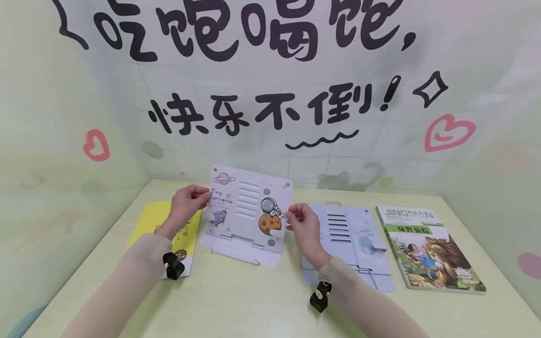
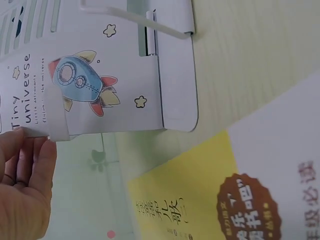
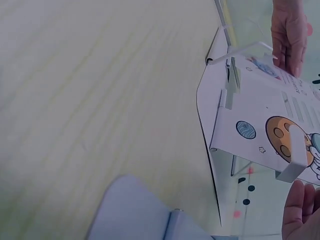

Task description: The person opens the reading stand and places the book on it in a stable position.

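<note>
A white book stand (image 1: 249, 211) printed with a rocket and an astronaut stands with its panel raised on the table. My left hand (image 1: 187, 206) pinches the panel's left edge; in the left wrist view the thumb of that hand (image 2: 26, 185) lies at the edge beside the words "Tiny universe". At the opposite edge, beside the astronaut, my right hand (image 1: 305, 231) holds the panel with bent fingers. A white page clip (image 3: 294, 155) folds over that edge in the right wrist view. The stand's wire bar (image 2: 135, 19) sticks out near its base.
A yellow and white book (image 1: 145, 220) lies on the left, partly under my left forearm. To the right lies a flat blue book stand (image 1: 359, 244), close to my right hand. Farther right is a thick picture-cover book (image 1: 431, 249). A printed wall (image 1: 262, 159) rises behind the table (image 1: 253, 300).
</note>
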